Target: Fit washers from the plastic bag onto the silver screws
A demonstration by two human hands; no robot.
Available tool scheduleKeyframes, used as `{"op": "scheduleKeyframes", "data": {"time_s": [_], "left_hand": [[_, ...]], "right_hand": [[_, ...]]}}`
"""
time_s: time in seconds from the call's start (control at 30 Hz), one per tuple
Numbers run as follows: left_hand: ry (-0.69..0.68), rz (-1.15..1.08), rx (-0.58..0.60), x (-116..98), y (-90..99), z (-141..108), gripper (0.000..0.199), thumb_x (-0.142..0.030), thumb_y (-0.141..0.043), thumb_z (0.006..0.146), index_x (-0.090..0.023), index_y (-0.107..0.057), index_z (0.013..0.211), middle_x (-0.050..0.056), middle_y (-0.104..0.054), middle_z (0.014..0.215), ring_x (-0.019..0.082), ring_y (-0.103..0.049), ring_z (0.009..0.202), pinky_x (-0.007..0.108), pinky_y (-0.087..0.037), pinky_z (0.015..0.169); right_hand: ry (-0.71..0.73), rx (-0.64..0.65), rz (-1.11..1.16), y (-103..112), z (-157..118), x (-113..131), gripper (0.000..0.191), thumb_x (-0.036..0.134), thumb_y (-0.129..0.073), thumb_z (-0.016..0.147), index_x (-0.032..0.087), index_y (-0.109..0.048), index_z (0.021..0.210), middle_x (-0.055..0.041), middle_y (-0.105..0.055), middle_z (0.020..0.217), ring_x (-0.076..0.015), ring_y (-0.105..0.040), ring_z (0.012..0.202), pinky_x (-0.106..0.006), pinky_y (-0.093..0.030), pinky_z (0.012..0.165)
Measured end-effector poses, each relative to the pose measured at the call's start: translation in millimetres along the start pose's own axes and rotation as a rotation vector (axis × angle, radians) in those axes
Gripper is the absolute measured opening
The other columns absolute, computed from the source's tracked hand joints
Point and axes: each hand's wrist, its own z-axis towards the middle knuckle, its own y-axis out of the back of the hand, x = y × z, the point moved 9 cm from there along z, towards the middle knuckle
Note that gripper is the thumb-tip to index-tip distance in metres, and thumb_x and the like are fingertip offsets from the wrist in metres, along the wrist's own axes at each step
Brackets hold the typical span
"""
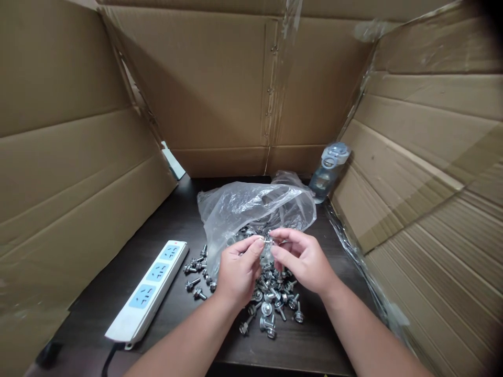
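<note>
In front of the plastic bag, the left hand and right hand pinch a small bolt, its ends hidden, above loose bolts they partly cover

There are two hands, one left hand and one right hand, and between their fingertips there is one small metal piece. The metal bolts on the one worktop are several dozens; they overlap each other, so I cannot give their exact number. The clear plastic bag seems to be one, but its folds make this count not fully sure. I count one bottle, one white power strip with three blue socket panels, one black cord, and three cardboard walls.
</note>
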Motion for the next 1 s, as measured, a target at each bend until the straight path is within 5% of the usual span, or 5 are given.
{"op": "scheduleKeyframes", "data": {"time_s": [0.17,0.37,0.5,0.67,1.0], "left_hand": [[-0.055,0.093,0.058,4.4,2.0,0.4,0.032,-0.037,-0.075,0.072,-0.01,-0.065,0.086,-0.009,-0.028,0.045,0.002,-0.022,0.04,0.016,-0.017,0.037],[-0.148,0.22,0.059,3.2,7.2,-0.3,0.03,-0.038,-0.073,0.075,-0.012,-0.068,0.089,-0.004,-0.041,0.052,0.002,-0.029,0.042,0.017,-0.021,0.04],[-0.083,0.123,0.046,2.9,3.8,-0.7,0.033,-0.039,-0.075,0.072,-0.011,-0.066,0.089,-0.008,-0.032,0.046,0.002,-0.023,0.039,0.016,-0.017,0.038],[0.0,-0.02,-0.012,-0.3,0.8,-1.4,0.037,-0.036,-0.081,0.064,-0.01,-0.063,0.083,-0.01,-0.026,0.046,0.001,-0.019,0.04,0.014,-0.017,0.035],[-0.051,0.078,0.048,3.9,3.5,0.7,0.031,-0.037,-0.075,0.072,-0.011,-0.064,0.086,-0.009,-0.029,0.045,0.002,-0.022,0.039,0.016,-0.017,0.038]], "right_hand": [[-0.02,-0.002,-0.025,-3.2,-2.4,-0.6,0.027,0.039,-0.066,0.082,0.012,-0.062,0.084,0.0004,-0.058,0.056,-0.0101,-0.055,0.047,-0.022,-0.046,0.049],[-0.143,0.062,0.002,-11.1,-0.9,-19.2,0.054,0.057,-0.045,0.091,0.014,-0.051,0.059,0.0009,-0.048,0.039,-0.007,-0.041,0.033,-0.02,-0.036,0.041],[-0.141,0.021,-0.004,-6.0,1.2,-19.6,0.054,0.062,-0.042,0.09,0.013,-0.054,0.07,-0.0006,-0.053,0.049,-0.0087,-0.048,0.039,-0.02,-0.039,0.042],[-0.005,-0.034,-0.079,-0.5,-2.3,-0.5,0.037,0.042,-0.066,0.081,0.014,-0.058,0.104,-0.0024,-0.06,0.076,-0.0099,-0.057,0.054,-0.023,-0.048,0.052],[-0.036,-0.019,0.043,-5.2,-2.2,-2.1,0.024,0.034,-0.071,0.077,0.012,-0.062,0.081,0.0005,-0.057,0.055,-0.0099,-0.054,0.046,-0.022,-0.045,0.047]]}}
